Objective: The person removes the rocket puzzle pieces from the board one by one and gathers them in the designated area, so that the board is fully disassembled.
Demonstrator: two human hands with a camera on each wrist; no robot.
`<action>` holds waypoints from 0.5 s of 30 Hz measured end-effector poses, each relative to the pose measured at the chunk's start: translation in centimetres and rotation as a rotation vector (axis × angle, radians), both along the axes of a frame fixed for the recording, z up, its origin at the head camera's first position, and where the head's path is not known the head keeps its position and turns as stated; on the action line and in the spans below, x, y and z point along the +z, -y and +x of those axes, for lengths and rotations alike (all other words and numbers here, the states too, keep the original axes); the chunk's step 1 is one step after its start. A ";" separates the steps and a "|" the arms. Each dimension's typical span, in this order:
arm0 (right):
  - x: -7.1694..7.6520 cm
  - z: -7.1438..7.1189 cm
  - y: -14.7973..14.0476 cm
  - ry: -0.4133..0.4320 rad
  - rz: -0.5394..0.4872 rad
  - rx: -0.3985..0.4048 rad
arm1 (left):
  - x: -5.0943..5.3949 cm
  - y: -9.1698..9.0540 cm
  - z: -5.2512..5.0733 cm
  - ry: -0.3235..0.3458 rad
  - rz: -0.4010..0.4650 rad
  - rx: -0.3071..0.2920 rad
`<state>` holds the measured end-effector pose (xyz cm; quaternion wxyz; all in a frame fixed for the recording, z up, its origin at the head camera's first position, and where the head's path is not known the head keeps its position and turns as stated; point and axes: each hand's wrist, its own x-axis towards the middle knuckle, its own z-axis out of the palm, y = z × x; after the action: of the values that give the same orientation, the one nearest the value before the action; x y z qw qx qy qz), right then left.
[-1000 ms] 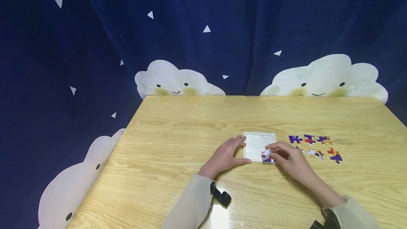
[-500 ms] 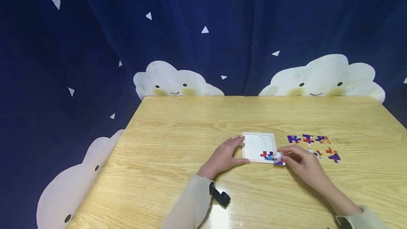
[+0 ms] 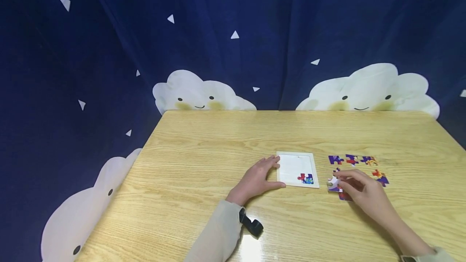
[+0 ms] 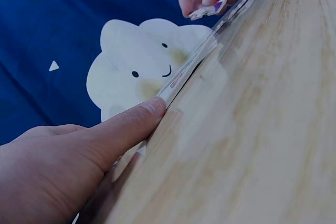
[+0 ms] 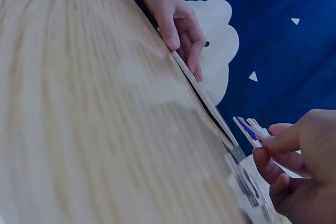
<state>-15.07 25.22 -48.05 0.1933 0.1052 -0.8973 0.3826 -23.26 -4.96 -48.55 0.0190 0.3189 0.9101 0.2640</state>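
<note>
A square white puzzle tray (image 3: 316, 173) lies on the table, with red and blue puzzle pieces (image 3: 308, 178) in its near right corner. My left hand (image 3: 255, 178) rests against its left side, thumb at the near left corner and fingers along the edge. Right of the tray, my right hand (image 3: 367, 193) pinches a white and purple puzzle piece (image 3: 333, 184), which appears raised in the left wrist view. A reddish-purple piece (image 3: 345, 196) shows just below it; whether that one is also held, I cannot tell. The right hand hides part of the loose pieces.
Several loose puzzle pieces (image 3: 351, 159) lie in rows right of the tray, including an orange and purple one (image 3: 380, 177). The wooden table (image 3: 204, 144) ends at a dark blue curtain (image 3: 218, 51) with cloud and triangle prints. A black wrist strap (image 3: 253, 225) sits on the left sleeve.
My right hand has moved from over the tray's near right corner to its right side, carrying the white and purple puzzle piece. The left hand has stayed on the tray.
</note>
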 end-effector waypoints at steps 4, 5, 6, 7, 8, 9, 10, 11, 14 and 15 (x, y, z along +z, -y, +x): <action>-0.1 0.2 -0.8 -0.021 -0.017 0.000 | 0.0 0.0 0.0 -0.006 -0.001 0.000; -0.2 0.3 -1.0 -0.027 -0.017 0.004 | 0.0 0.0 0.0 -0.006 -0.001 0.000; -0.2 0.3 -1.2 -0.031 -0.017 0.005 | -0.1 0.0 0.0 -0.006 0.000 -0.001; -0.3 0.4 -1.4 -0.034 -0.016 0.006 | -0.1 0.0 0.0 -0.006 -0.001 -0.001; -0.3 0.4 -1.7 -0.039 -0.011 0.007 | -0.1 0.0 0.0 -0.005 -0.001 0.000; -0.4 0.5 -1.9 -0.036 -0.009 0.001 | -0.1 0.0 0.0 -0.003 0.000 -0.001; -0.4 0.6 -2.1 -0.031 -0.001 -0.009 | -0.1 0.0 0.0 -0.002 0.001 -0.001; -0.4 0.7 -2.3 -0.023 -0.001 -0.017 | 0.0 0.0 0.0 -0.001 0.001 -0.001; -0.4 0.9 -2.9 -0.004 0.011 -0.054 | 0.0 0.1 0.0 -0.003 0.001 -0.003; -0.4 1.0 -3.1 0.004 0.014 -0.064 | 0.0 0.1 0.0 -0.006 0.000 -0.005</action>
<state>-14.03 28.27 -48.42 0.2029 0.0773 -0.9033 0.3700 -23.28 -5.01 -48.52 0.0167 0.3219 0.9094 0.2630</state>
